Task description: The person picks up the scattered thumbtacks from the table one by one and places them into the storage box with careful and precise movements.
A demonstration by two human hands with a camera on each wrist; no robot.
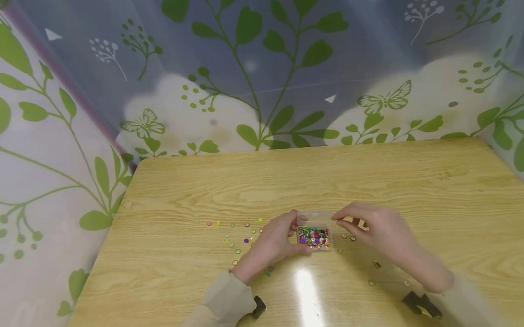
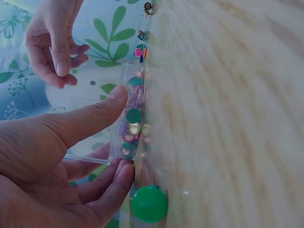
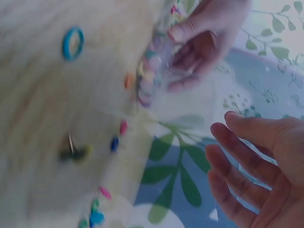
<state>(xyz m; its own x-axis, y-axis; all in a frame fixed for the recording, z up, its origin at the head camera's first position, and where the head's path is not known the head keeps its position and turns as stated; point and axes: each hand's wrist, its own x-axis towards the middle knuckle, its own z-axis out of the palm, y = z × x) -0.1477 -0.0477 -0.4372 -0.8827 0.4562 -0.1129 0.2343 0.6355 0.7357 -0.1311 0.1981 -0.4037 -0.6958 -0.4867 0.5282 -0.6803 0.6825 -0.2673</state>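
Note:
A small clear plastic box [image 1: 331, 240] full of colourful thumbtacks [image 1: 314, 238] sits on the table, its clear lid [image 1: 316, 216] raised at the far side. My left hand [image 1: 272, 239] grips the box from the left, thumb along the near side and fingers round the far side. Just right of the lid is my right hand [image 1: 381, 224], fingers slightly bent. In the right wrist view nothing shows between those fingers, and they stand apart from the box. Close by the left fingers, a green thumbtack [image 2: 149, 204] lies on the table.
Loose thumbtacks [image 1: 234, 262] are scattered left of the box on the wooden table [image 1: 192, 187]. A few more thumbtacks [image 1: 353, 238] lie under and near the right arm. Leaf-patterned curtains [image 1: 258, 84] hang behind the table and at its sides.

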